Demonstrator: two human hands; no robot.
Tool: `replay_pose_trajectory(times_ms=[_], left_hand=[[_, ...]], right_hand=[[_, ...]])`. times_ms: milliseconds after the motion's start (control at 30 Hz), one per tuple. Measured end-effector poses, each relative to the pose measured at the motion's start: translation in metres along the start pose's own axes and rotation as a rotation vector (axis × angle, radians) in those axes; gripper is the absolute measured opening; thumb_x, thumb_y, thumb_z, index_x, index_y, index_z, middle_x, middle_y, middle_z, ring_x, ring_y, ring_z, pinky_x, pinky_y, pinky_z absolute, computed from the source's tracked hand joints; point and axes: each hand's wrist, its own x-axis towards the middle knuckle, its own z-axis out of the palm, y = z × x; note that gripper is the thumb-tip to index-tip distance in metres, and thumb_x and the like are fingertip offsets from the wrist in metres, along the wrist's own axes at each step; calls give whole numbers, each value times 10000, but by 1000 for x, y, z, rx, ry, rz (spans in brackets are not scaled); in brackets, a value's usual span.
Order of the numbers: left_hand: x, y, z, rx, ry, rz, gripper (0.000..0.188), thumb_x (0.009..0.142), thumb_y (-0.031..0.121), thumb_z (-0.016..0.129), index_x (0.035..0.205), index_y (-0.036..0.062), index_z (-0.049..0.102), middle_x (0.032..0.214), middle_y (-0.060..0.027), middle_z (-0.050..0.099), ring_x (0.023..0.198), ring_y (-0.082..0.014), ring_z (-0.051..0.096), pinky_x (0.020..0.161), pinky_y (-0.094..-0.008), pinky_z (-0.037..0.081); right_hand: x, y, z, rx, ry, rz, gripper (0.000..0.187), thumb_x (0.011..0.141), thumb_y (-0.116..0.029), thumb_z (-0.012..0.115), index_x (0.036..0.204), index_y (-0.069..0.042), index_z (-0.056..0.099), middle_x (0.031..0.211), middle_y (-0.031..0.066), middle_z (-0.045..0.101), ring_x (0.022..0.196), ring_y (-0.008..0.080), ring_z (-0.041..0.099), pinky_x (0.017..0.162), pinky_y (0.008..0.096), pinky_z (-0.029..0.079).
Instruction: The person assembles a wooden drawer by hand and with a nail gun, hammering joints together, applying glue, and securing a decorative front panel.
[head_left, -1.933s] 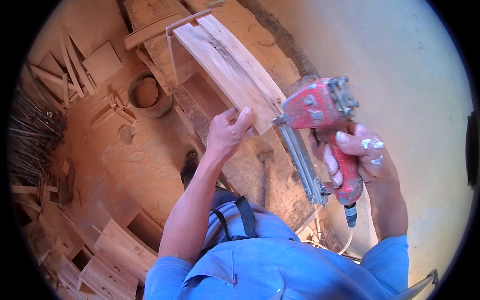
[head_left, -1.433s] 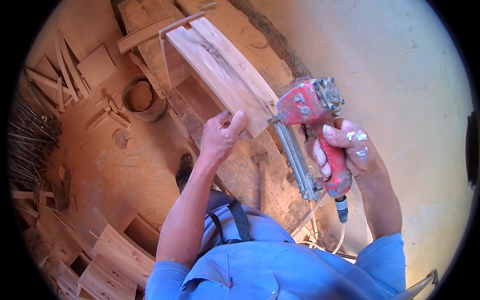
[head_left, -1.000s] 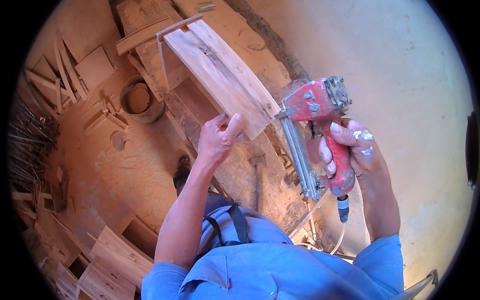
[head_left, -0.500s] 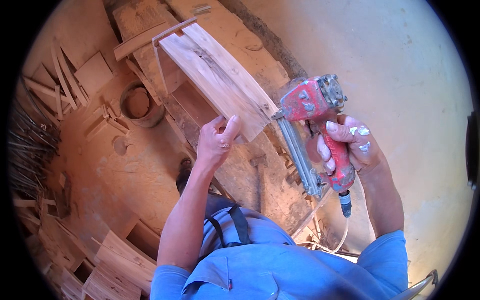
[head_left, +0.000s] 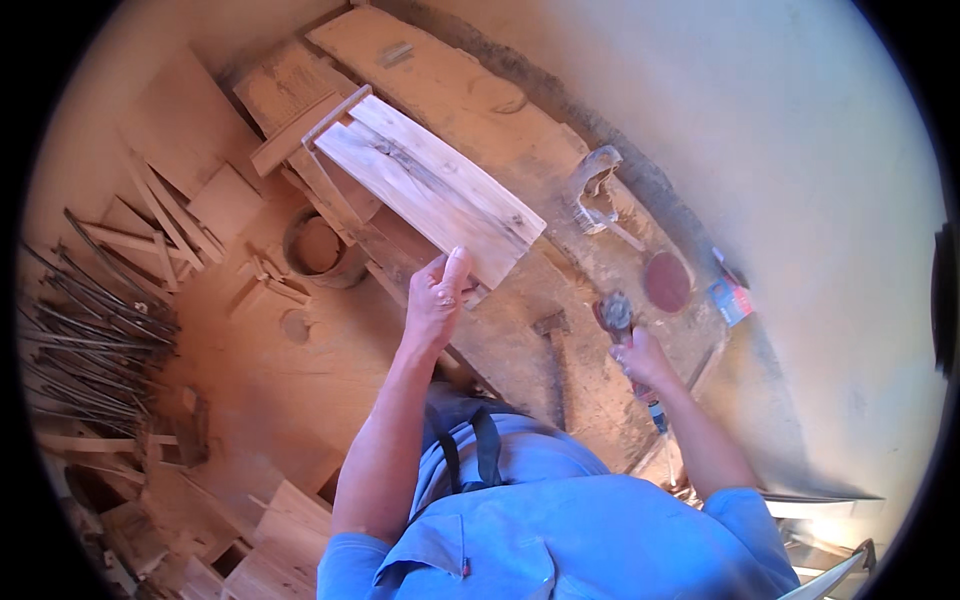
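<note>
A wooden box (head_left: 430,190), topped by pale planks with a long dark streak, lies slantwise on the dusty workbench (head_left: 450,80). A narrow strip of wood crosses its far end. My left hand (head_left: 437,305) is closed on the box's near end, thumb on top and fingers beneath the edge. In my right hand (head_left: 645,358) is a red nail gun (head_left: 616,312) with a hose fitting at its handle, low over the bench's right part. The gun's magazine is mostly hidden from here. Between the two hands a hammer (head_left: 553,370) rests on the bench.
Past the nail gun lie a dark red sanding disc (head_left: 667,282), a cut-open tub (head_left: 597,190) and a small coloured packet (head_left: 732,298). A bucket (head_left: 345,262) stands on the floor left of the bench. Dark rods (head_left: 90,340) and wooden boards (head_left: 285,540) fill the left side.
The nail gun has gone from raised beside the box's near end to low at the bench's right, still in my right hand. My left hand keeps its hold on the box.
</note>
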Motion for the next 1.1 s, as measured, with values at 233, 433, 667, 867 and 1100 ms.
replay_pose_trajectory(times_ms=[233, 433, 667, 867, 1100], left_hand=[[-34, 71, -6, 279, 206, -165, 448, 984, 362, 662, 1199, -31, 687, 994, -93, 737, 853, -161, 696, 754, -265, 531], [-6, 110, -17, 817, 244, 397, 366, 995, 228, 621, 1216, -60, 661, 1056, -116, 705, 945, -207, 648, 861, -341, 511], [80, 122, 20, 1418, -201, 881, 425, 1011, 271, 554, 1311, -24, 614, 1342, -212, 614, 1294, -373, 527, 1159, -493, 332], [110, 124, 13, 1447, -404, 927, 364, 1034, 275, 499, 1231, 15, 661, 1157, -164, 681, 1145, -358, 575, 1095, -501, 360], [108, 119, 16, 1409, -413, 919, 363, 1035, 290, 469, 1181, 34, 682, 1087, -164, 676, 1094, -357, 574, 1098, -499, 335]], right_hand=[[4, 163, 151, -359, 360, 163, 596, 839, -39, 630, 1405, -2, 448, 1191, 260, 599, 1078, 429, 595, 938, 525, 482], [-21, 137, 197, -175, 450, -149, 700, 780, -15, 636, 1450, 10, 436, 1253, 221, 515, 1208, 422, 480, 1028, 494, 427], [10, 82, 235, -200, 390, 77, 566, 770, -50, 659, 1315, 31, 527, 1190, 243, 554, 1124, 413, 569, 955, 480, 480], [20, 44, 183, 569, 92, 285, 328, 720, -49, 707, 1034, 18, 640, 857, 194, 679, 856, 352, 697, 759, 487, 541], [-58, -61, 168, 734, 539, 26, 158, 877, -117, 666, 962, -7, 591, 678, 117, 600, 643, 154, 621, 580, 366, 489]])
